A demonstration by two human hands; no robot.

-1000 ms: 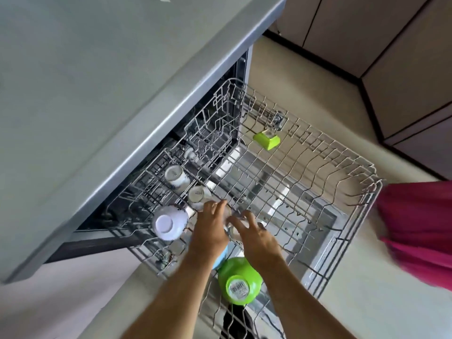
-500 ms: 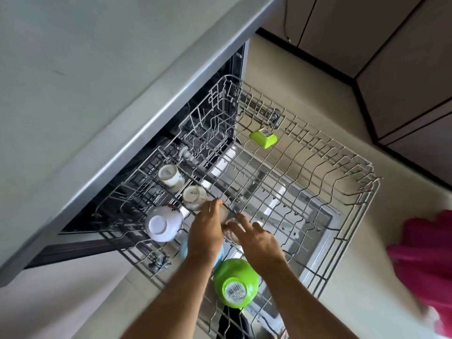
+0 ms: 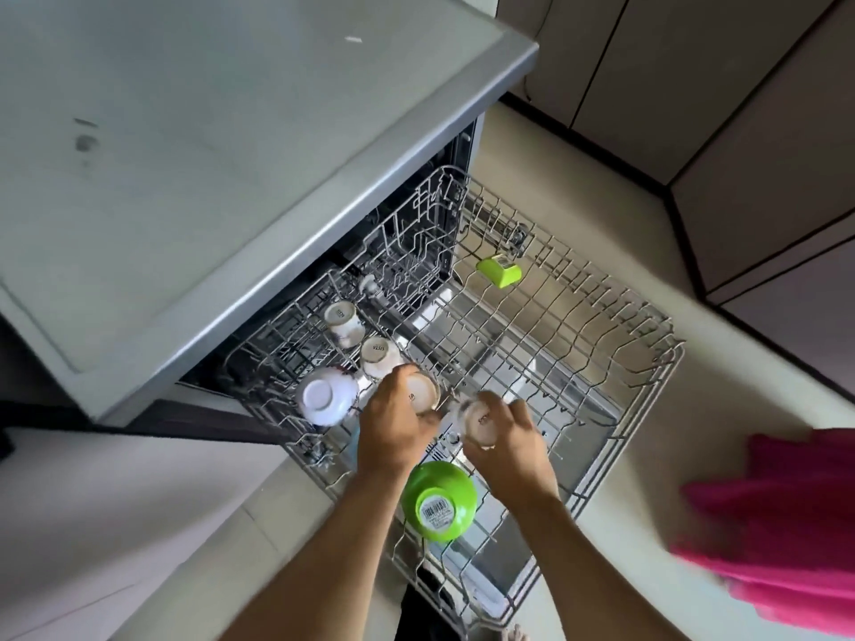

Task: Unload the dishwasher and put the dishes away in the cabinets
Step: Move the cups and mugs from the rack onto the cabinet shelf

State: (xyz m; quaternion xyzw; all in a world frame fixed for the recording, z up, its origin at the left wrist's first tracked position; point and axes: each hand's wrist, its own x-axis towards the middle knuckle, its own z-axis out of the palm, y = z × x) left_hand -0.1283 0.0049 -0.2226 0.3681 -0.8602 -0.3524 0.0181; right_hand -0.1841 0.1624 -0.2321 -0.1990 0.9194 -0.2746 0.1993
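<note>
The wire dishwasher rack [image 3: 647, 377] is pulled out under the grey counter. My left hand [image 3: 393, 427] grips an upturned white cup [image 3: 423, 393] near the rack's left side. My right hand [image 3: 509, 444] holds another small white cup [image 3: 479, 421], lifted slightly and blurred. Two more upturned white cups [image 3: 342, 319] [image 3: 379, 356] stand in a row behind them, and a white bowl [image 3: 324, 400] lies upturned to their left. A green bowl [image 3: 439, 499] sits upside down between my forearms. A small green cup [image 3: 499, 270] rests at the rack's far side.
The grey countertop [image 3: 208, 155] overhangs the dishwasher on the left. Brown cabinet doors [image 3: 717, 85] line the far wall and right side across a beige floor. Pink cloth [image 3: 786, 525] shows at the right edge. The open dishwasher door [image 3: 555, 432] lies below the rack.
Both hands closed around the two cups and began lifting them, the right one moving rightward off its spot. The view shifted back, showing more counter.
</note>
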